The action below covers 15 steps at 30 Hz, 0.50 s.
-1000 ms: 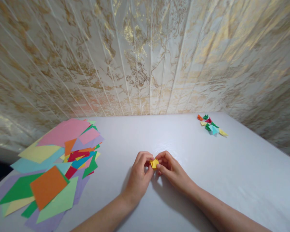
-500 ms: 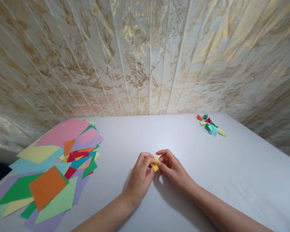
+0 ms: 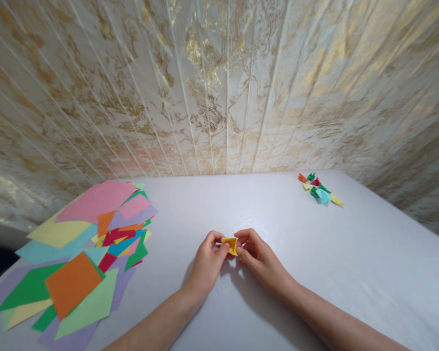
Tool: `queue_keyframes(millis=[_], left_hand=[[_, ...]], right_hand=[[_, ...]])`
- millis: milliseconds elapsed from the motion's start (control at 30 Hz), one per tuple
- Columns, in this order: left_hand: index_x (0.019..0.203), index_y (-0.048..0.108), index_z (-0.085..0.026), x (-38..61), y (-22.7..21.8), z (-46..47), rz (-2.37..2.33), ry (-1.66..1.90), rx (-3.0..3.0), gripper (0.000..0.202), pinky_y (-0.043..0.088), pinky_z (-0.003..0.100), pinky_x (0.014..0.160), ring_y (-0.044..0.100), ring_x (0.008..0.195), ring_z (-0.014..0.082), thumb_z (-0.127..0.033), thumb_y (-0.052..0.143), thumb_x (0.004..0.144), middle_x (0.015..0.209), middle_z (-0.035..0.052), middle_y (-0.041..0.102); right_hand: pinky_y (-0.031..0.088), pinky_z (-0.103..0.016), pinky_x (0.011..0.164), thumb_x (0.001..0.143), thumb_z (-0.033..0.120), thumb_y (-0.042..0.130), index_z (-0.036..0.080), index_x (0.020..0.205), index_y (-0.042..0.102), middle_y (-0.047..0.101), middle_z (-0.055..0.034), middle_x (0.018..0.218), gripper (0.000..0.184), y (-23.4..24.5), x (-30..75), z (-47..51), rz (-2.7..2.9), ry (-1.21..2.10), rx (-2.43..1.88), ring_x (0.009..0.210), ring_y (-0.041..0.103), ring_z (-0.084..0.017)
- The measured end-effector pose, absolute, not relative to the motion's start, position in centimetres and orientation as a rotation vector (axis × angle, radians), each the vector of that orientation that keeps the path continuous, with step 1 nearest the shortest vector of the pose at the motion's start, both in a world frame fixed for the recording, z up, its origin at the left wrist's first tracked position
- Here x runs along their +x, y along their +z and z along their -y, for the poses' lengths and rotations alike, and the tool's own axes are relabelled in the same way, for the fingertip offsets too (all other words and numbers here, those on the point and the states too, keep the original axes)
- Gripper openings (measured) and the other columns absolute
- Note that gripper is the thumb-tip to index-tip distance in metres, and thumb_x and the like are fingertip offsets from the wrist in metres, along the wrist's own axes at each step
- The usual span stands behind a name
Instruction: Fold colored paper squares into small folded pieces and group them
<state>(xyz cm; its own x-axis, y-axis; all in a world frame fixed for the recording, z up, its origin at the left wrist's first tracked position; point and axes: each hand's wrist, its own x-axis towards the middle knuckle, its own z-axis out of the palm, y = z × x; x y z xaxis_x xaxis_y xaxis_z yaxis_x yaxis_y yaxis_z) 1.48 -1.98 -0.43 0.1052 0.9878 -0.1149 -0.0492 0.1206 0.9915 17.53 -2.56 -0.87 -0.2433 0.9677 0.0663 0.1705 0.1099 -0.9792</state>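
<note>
- The paper (image 3: pixel 233 245) sits between both hands, over the table (image 3: pixel 190 204) front.
- Left hand (image 3: pixel 206 263): pinches its left side, thumb across the near face.
- Right hand (image 3: pixel 260 254): fingertips at its right edge; whether they grip, I cannot tell.
- Neither hand is clearly nearer; no clear long axis shows.
</note>
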Motion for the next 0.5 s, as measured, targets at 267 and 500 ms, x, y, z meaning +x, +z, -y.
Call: queue_keyframes(millis=[267, 500], left_hand=[[0.076, 0.054, -0.020, 1.7, -0.3, 2.2, -1.209, 1.023, 1.290, 0.005, 0.042, 0.021, 0.059, 0.057, 0.063, 0.0119, -0.022, 0.057, 0.078, 0.068, -0.0036, 0.058], [0.080, 0.060, -0.018, 1.4, 0.7, 1.9, -1.182, 0.946, 1.196, 0.016, 0.042, 0.022, 0.059, 0.055, 0.059, 0.0121, -0.034, 0.059, 0.080, 0.062, -0.0037, 0.059]], right_hand=[[0.046, -0.030, 0.066, 0.089, 0.036, 0.054, 0.022, 0.104, 0.054, 0.058, 0.0004, 0.084, 0.021, -0.2, 17.9, 2.3, 1.453, 1.275, -1.127, 0.069, 0.057, -0.014], [0.043, -0.028, 0.063, 0.082, 0.026, 0.058, 0.023, 0.109, 0.058, 0.063, -0.0013, 0.092, 0.027, 0.1, 17.9, 2.4, 1.538, 1.215, -1.202, 0.068, 0.055, -0.013]])
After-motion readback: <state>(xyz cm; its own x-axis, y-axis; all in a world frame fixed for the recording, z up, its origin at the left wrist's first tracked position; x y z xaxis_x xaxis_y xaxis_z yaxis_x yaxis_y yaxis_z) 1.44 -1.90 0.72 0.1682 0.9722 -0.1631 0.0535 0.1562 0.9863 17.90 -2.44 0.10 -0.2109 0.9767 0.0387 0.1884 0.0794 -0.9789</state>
